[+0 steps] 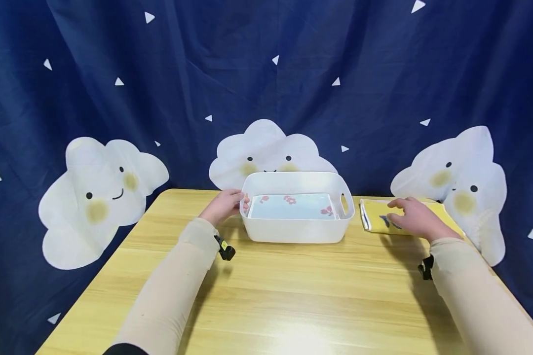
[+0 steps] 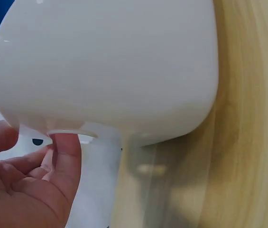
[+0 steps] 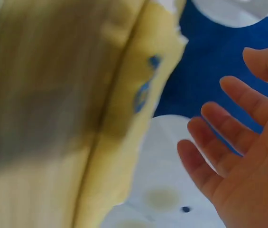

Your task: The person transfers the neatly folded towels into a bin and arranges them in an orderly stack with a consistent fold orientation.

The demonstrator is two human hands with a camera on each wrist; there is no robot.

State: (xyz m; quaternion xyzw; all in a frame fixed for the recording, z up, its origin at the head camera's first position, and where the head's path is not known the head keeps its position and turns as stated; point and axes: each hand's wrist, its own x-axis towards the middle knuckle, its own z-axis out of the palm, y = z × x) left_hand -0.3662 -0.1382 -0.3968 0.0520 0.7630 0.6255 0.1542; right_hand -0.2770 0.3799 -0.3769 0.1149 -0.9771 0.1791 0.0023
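A white plastic storage basket [image 1: 293, 230] with cut-out end handles stands upright on the wooden table. Flat inside it lies a pale blue piece with pink flower prints [image 1: 288, 207]; its kind is unclear. At the basket's left end, my left hand [image 1: 226, 206] grips the handle, fingers through the cut-out and thumb at the rim in the left wrist view. A folded yellow cloth [image 1: 373, 213] with white edges and a blue print lies to the right. Over it hovers my right hand [image 1: 415, 217], apart from the cloth, its fingers spread and loosely bent in the right wrist view.
The wooden table [image 1: 293, 291] ends at the back against a dark blue curtain [image 1: 248, 59] printed with white clouds and triangles. The yellow cloth lies close to the table's right edge.
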